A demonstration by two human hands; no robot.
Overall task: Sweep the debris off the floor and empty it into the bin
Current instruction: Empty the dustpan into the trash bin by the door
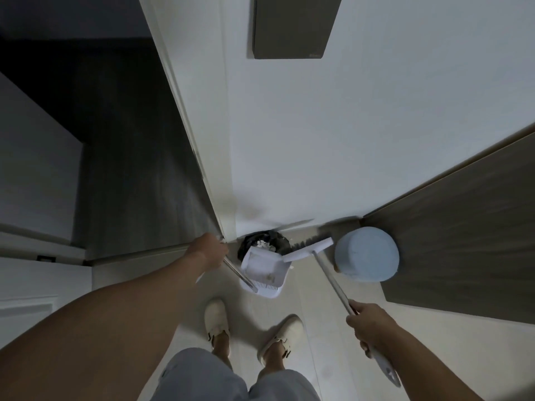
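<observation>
**Dustpan tipped over the bin, some debris yet to fall**

I stand on the pale floor in a corner where a white wall meets a wood-grain panel, my slippers pointing at the work. A round pale-blue lid lies just right of the bin, a small black-lined one tucked against the wall's foot, with white scraps showing inside. My left hand grips the dustpan's metal handle, fingers curled round it, though the view hides how tightly. The white dustpan is tilted, its open lip over the bin's rim. My right hand is wrapped round the broom's handle low down, and the broom has its white head held across the pan's far corner, its dark bristles by the bin.

A few brownish bits of debris lie in the pan near its comb teeth, at the end away from the bin. To finish well, I judge I should raise the handle end more steeply, keep the lip inside the liner, and draw the bristles down the pan toward the bin. A quick shake risks scattering crumbs on the floor; a slow tilt seems safer. Pale specks beside the pan's right edge may need another pass.
</observation>
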